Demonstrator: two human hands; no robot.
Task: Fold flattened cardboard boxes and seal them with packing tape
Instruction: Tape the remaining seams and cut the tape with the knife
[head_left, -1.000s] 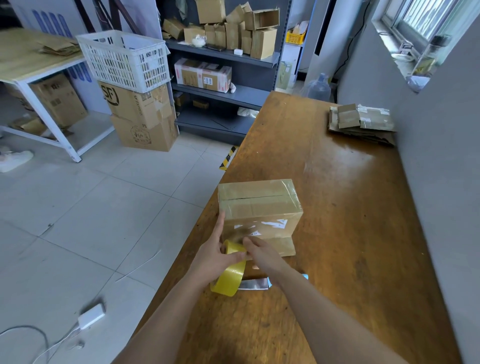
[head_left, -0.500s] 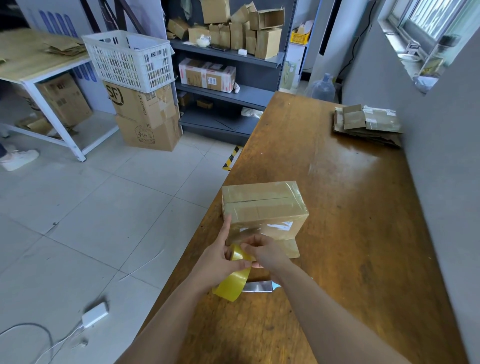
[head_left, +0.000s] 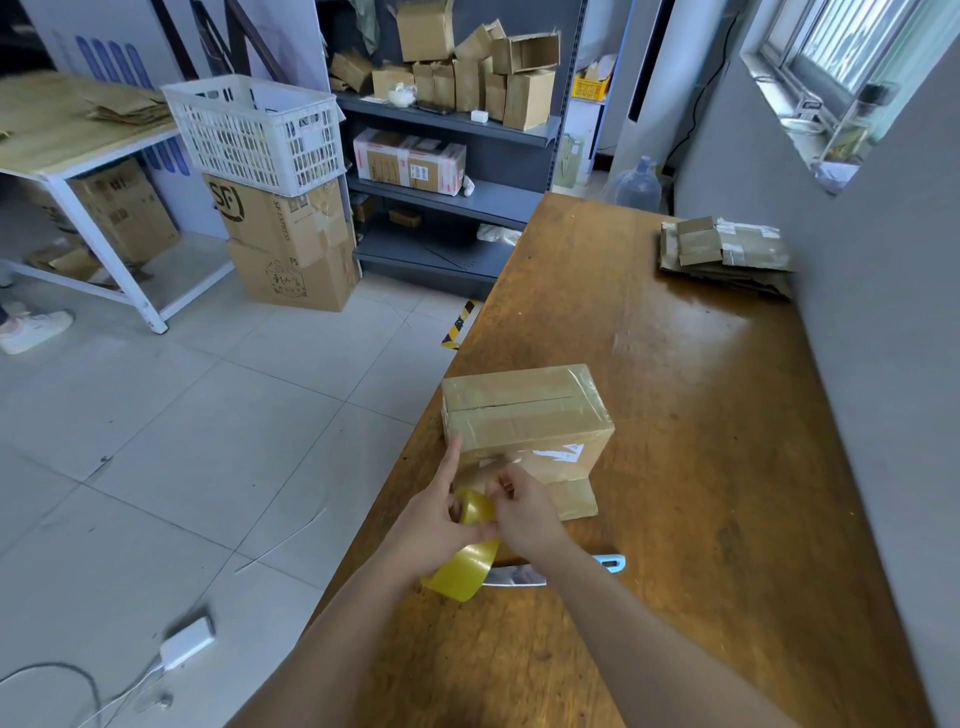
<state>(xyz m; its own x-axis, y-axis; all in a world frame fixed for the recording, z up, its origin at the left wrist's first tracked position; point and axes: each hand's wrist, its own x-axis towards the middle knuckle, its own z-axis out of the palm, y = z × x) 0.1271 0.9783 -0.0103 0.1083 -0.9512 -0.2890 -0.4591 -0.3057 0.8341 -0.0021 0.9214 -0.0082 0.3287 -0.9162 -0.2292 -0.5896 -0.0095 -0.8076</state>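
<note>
Clutching the tape roll (head_left: 470, 564), left hand (head_left: 431, 525) and right hand (head_left: 524, 512), pinch blurred; knife (head_left: 511, 576) half-hidden beneath forearm (head_left: 623, 613).

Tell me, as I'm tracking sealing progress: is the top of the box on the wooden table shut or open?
Shut. The box has its top flaps meeting at a seam, with glossy tape running over them.

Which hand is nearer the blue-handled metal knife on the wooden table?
Right. The right hand is just beyond the knife, forearm crossing it; the left hand, gripping the yellow tape roll, is further left.
</note>
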